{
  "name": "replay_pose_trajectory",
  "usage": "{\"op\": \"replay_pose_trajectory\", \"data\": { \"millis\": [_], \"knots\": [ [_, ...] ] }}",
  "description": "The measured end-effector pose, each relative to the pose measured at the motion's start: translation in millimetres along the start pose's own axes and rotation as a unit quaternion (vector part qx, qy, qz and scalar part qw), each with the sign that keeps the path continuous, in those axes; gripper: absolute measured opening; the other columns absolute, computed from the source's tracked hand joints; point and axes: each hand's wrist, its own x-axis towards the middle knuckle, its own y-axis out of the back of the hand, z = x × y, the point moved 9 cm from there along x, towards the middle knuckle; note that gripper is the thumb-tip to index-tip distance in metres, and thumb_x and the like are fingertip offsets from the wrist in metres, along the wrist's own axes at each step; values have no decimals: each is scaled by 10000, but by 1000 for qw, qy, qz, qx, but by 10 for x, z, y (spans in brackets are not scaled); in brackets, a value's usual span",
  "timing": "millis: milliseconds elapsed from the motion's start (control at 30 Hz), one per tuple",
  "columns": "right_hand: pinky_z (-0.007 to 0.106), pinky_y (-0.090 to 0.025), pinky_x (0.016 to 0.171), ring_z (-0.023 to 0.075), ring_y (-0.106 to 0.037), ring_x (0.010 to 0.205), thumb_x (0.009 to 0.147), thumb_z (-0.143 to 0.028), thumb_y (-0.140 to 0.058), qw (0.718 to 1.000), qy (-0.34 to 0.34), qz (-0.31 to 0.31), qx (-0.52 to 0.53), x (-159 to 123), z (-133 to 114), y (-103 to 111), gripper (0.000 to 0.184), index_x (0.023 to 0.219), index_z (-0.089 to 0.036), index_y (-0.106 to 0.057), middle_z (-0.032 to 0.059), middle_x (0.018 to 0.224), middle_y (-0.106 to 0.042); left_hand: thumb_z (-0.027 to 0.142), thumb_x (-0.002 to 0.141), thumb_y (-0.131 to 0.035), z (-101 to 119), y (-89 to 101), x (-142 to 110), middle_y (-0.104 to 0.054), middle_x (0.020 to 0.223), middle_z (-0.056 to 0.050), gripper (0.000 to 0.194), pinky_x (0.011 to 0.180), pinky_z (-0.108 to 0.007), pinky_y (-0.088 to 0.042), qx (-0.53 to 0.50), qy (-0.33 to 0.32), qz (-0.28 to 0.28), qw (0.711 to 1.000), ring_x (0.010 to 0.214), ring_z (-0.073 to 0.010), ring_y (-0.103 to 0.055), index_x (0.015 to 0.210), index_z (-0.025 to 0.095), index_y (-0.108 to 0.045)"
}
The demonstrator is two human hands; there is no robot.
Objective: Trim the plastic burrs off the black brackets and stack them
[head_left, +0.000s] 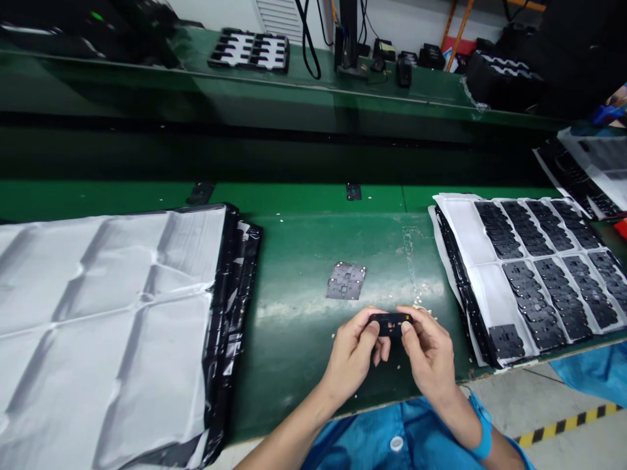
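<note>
A small flat black plastic part (390, 324) with cut-outs is held level above the green table near its front edge. My left hand (353, 349) pinches its left end between thumb and fingers. At the other end, the thumb and fingers of my right hand (431, 352) grip it too. Just beyond my hands, a few dark flat parts (346, 281) with cut-outs lie close together on the table. A blue band (483, 431) circles my right wrist.
To the right stands a stack of trays (482, 261) with white liners and rows of black parts. A white-covered tray stack (112, 313) fills the left. Single dark parts (353, 191) lie on the conveyor strip. A raised shelf (304, 81) at the back carries a white-and-black tray (251, 50).
</note>
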Motion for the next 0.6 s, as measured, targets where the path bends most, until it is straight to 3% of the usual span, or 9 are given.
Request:
{"op": "replay_pose_trajectory", "data": {
  "millis": [167,367,600],
  "knots": [
    [302,-571,746,224,-726,919,1063,-263,-544,1000,8,-8,12,-4,-10,-25,260,1196,-220,-763,91,1066,-771,488,1047,-448,-56,21,4,-550,498,61,368,463,-213,-381,-3,16,14,1000,406,-95,-440,961,161,-592],
    [270,-520,622,167,-659,685,1067,-273,-544,1000,-11,-14,22,-3,43,-24,259,1200,-220,-760,48,923,-734,525,1031,-471,-19,21,-18,-572,505,51,403,469,-212,-386,5,17,7,1000,403,-94,-457,967,155,-617],
    [311,-565,829,213,-721,925,1046,-150,-537,995,91,-32,5,-47,-238,-25,278,1216,-239,-738,59,1002,-754,457,982,-485,-47,93,-18,-520,436,63,354,425,-206,-307,-3,50,36,998,366,-88,-383,879,156,-642]
  ]
}}
